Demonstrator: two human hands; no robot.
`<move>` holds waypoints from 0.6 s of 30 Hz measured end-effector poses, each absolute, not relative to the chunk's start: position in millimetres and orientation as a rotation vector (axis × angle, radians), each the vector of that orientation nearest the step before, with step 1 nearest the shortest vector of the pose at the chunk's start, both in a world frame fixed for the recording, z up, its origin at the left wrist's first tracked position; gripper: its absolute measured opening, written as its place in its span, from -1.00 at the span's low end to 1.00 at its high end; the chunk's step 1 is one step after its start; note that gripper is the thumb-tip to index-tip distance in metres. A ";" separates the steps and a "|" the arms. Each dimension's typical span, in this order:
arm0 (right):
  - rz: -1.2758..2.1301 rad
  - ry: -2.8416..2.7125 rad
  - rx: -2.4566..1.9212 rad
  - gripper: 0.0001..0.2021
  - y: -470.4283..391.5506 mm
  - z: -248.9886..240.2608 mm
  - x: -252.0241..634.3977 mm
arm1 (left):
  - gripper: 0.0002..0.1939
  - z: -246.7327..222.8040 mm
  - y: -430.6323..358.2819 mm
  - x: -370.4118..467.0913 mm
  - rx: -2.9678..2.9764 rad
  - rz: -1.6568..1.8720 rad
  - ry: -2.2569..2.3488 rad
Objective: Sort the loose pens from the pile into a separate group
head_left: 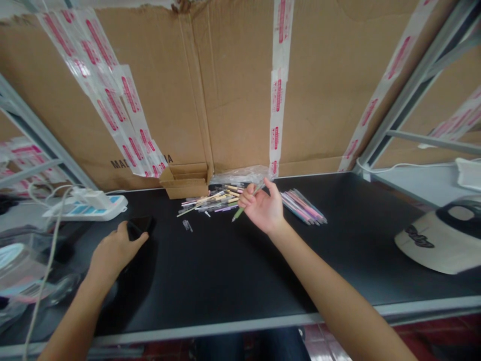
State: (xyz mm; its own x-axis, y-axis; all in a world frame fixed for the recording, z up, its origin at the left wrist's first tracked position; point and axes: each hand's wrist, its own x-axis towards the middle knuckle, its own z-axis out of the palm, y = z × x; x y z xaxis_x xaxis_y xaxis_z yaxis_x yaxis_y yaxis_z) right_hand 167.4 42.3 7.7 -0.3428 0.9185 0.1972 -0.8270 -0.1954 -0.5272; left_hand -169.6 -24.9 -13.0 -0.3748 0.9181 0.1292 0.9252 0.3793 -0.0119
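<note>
My right hand (263,205) is raised over the black table with its palm turned up, its fingers closed around a green pen (237,214) whose tip points down to the left. At the left, my left hand (116,250) grips a dark object (140,226), which looks like a phone, partly hidden by the fingers. A loose pile of pens (214,199) lies behind my right hand. Right of that hand is a neater bundle of pink, purple and blue pens (305,206). A small clear cap (187,225) rests in front of the pile.
An open cardboard box (187,183) and a clear plastic bag (244,175) sit at the back edge. A power strip (90,206) with cables and plastic packaging (26,271) are on the left. A cap (439,240) lies at the right on the table (225,281).
</note>
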 end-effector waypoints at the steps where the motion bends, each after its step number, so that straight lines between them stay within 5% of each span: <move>1: 1.806 -0.667 -0.195 -0.57 42.3 7.6 167.6 | -0.32 -12.5 -24.5 -167.9 -1.676 -0.076 -2.518; 11: 1.788 -0.663 -0.208 -0.57 45.2 6.7 170.2 | -0.20 -4.9 -21.9 -170.6 -1.718 -0.088 -2.654; 14: 1.765 -0.664 -0.227 -0.57 46.2 8.4 171.7 | -0.11 -10.5 -23.6 -197.8 -1.699 -0.393 -2.792; 18: 1.732 -0.695 -0.239 -0.57 46.1 12.2 176.5 | -0.33 -18.1 -33.5 -224.6 -1.627 -1.162 -2.967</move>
